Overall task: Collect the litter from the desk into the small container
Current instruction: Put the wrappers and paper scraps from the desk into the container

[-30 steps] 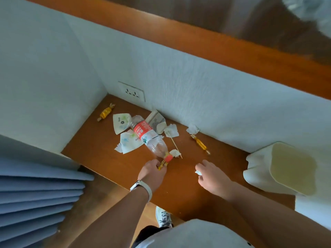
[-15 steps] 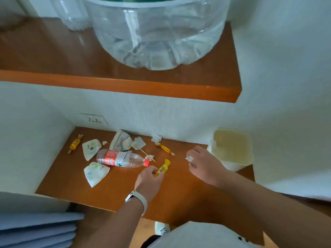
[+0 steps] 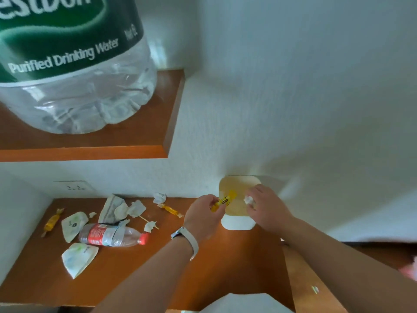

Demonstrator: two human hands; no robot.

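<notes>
The small white container [image 3: 237,224] stands at the desk's right end against the wall. My left hand [image 3: 204,216] pinches a yellow candy wrapper [image 3: 224,199] over the container's left rim. My right hand [image 3: 266,207] holds a crumpled white paper scrap [image 3: 248,199] above the opening. Left on the wooden desk [image 3: 140,267] lie a crushed plastic bottle [image 3: 112,235] with a red label and cap, two orange candies [image 3: 170,210] [image 3: 52,221], torn paper pieces [image 3: 79,258] and crumpled tissues [image 3: 136,208].
A wooden shelf [image 3: 90,152] above the desk carries a large clear water jug [image 3: 74,64]. A wall socket [image 3: 75,187] sits behind the litter. White walls close the desk at the back and left. A lower wooden surface [image 3: 316,279] lies to the right.
Both hands moved right from mid-desk to above the container, the left carrying the yellow wrapper it picked up, the right the paper scrap. The view swung up and right.
</notes>
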